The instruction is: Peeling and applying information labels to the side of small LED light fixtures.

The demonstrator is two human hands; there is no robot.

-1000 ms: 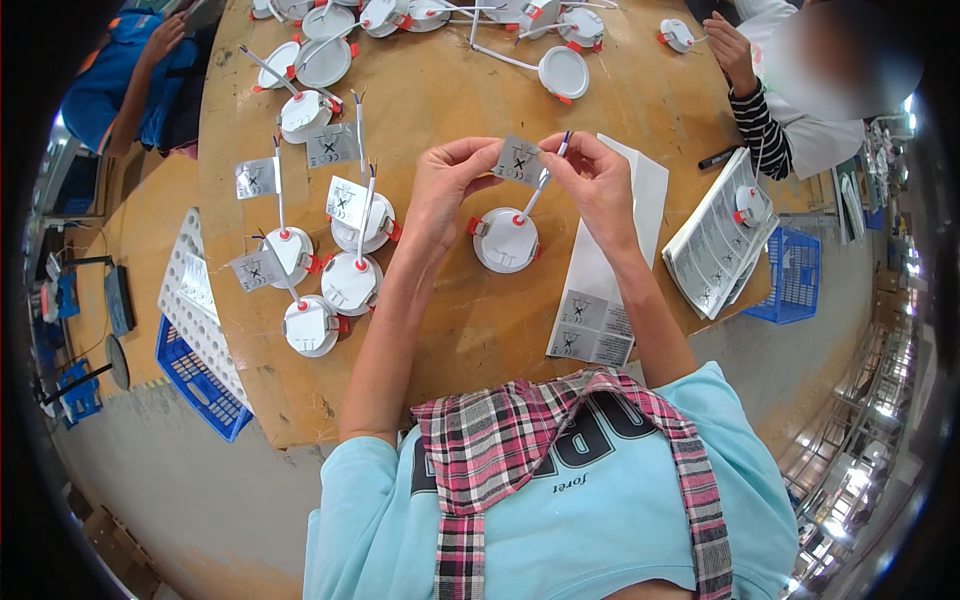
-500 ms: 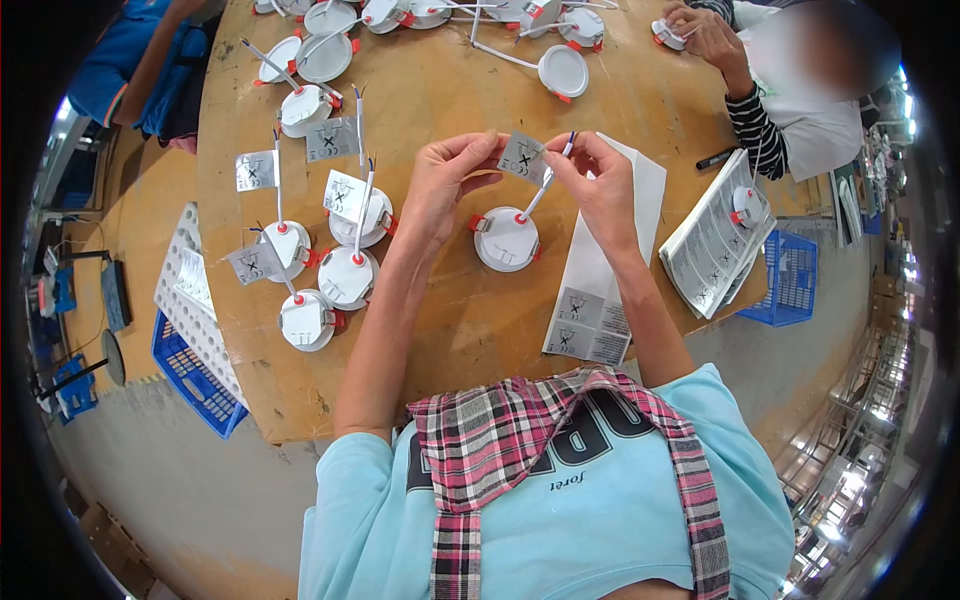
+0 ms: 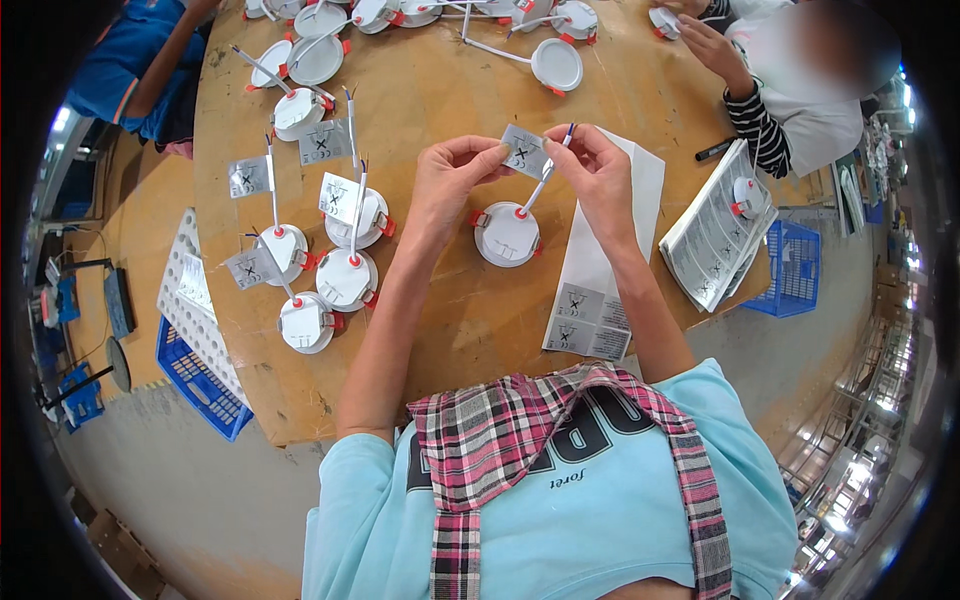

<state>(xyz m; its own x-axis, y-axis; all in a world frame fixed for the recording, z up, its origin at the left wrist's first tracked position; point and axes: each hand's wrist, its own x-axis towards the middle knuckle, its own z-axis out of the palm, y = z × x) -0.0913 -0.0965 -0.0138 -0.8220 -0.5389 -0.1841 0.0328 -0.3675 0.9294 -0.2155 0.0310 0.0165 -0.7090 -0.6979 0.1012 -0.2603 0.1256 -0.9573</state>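
Note:
A round white downlight (image 3: 506,236) with red-tipped side clips lies on the table between my forearms, its cable (image 3: 536,192) rising from a red grommet. Around the cable's upper part sits a silver printed label (image 3: 524,153), sticking out to the left like a flag. My left hand (image 3: 452,182) pinches the label's left edge between thumb and fingers. With thumb and forefinger, my right hand (image 3: 597,178) grips the cable where the label meets it. Several flagged downlights, one of them a front downlight (image 3: 305,322), stand at left.
A label sheet (image 3: 588,325) lies beneath my right forearm. Right of it are a stack of label sheets (image 3: 708,245) with a downlight on top and a black marker (image 3: 714,150). More downlights (image 3: 556,66) fill the far side. Two co-workers sit across; blue baskets (image 3: 790,270) flank the table.
My left thumb and fingers have shifted slightly on the label's left edge, and more of the label shows. My right hand stays at the cable. The whole view has shifted a little.

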